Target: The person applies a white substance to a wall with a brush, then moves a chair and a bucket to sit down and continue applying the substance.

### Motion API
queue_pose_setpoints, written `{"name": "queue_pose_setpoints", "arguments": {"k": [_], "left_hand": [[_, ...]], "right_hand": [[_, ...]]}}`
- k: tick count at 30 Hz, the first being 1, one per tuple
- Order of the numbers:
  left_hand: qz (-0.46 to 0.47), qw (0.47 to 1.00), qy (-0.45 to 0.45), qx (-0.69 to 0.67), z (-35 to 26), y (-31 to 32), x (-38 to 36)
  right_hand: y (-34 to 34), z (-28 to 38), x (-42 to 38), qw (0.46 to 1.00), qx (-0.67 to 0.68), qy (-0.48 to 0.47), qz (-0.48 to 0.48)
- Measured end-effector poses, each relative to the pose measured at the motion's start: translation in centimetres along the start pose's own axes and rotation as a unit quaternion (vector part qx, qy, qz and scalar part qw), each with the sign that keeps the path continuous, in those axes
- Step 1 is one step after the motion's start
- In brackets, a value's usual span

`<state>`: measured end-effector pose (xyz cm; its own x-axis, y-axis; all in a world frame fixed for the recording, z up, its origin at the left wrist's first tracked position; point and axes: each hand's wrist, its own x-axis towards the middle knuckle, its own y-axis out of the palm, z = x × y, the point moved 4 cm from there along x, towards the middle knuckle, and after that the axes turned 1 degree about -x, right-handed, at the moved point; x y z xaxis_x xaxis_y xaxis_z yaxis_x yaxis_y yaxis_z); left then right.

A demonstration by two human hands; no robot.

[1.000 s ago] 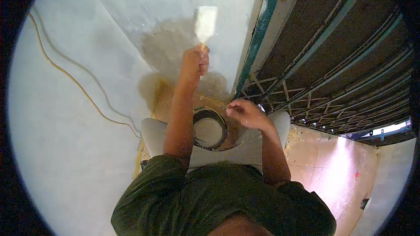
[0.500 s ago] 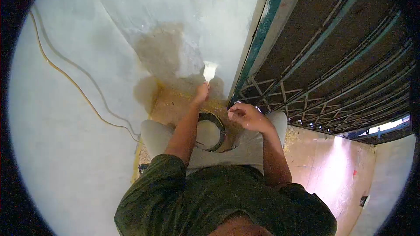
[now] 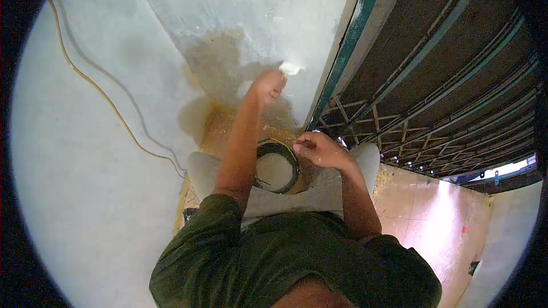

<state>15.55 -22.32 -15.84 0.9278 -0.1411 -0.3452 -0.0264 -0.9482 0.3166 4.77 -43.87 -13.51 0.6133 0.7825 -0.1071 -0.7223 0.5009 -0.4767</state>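
My left hand [image 3: 269, 86] is closed around the handle of a paintbrush with a white head [image 3: 291, 68], blurred by motion. The brush head lies against the pale wall [image 3: 319, 28], just right of a damp-looking grey-brown patch [image 3: 214, 60]. Between my knees stands a dark round bucket [image 3: 295, 166] holding greyish-white liquid [image 3: 275, 171]. Beside the bucket's upper right rim hangs my right hand [image 3: 322, 150], fingers loosely bent with a gap between thumb and forefinger. Nothing shows in that hand, and small white specks mark its skin.
A dark folding metal gate [image 3: 422, 74] with green bars fills the right side, next to a green frame edge [image 3: 357, 28]. Along the left wall runs a yellow cable [image 3: 105, 102]. Tan floor [image 3: 405, 205] lies to the right, with a bright light patch.
My left hand has moved up and slightly right along the wall with the paintbrush, whose head has turned to the right. My right hand stays near the bucket.
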Motion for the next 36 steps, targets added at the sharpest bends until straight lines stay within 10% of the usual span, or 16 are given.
{"name": "queue_pose_setpoints", "arguments": {"k": [10,18,25,30,31,32,36], "left_hand": [[0.009,0.961,0.25,-0.122,-7.5,0.4,-5.9],[-0.067,0.987,0.075,-0.124,6.9,-6.8,6.8],[-0.165,0.975,-0.113,0.099,10.2,-6.0,0.4],[-0.111,0.993,-0.026,0.02,3.2,-4.6,-0.6],[-0.053,0.946,0.286,0.141,-1.0,-2.9,-2.0],[0.01,0.787,0.565,0.246,-4.3,-0.9,-4.7],[0.037,0.862,0.421,0.279,-13.2,0.4,-6.7]], "right_hand": [[0.0,0.3,0.3,0.998,0.012,-0.053,-0.013],[0.2,-0.7,0.7,1.0,-0.002,-0.019,0.001],[1.6,0.7,1.6,0.999,0.024,-0.025,0.01],[2.1,1.1,1.5,0.999,0.013,-0.037,0.037],[1.8,1.5,1.5,0.999,0.006,-0.03,0.043],[1.4,2.0,1.6,0.999,-0.002,-0.024,0.049],[-2.8,5.8,2.8,0.997,-0.045,-0.055,0.002]]}}
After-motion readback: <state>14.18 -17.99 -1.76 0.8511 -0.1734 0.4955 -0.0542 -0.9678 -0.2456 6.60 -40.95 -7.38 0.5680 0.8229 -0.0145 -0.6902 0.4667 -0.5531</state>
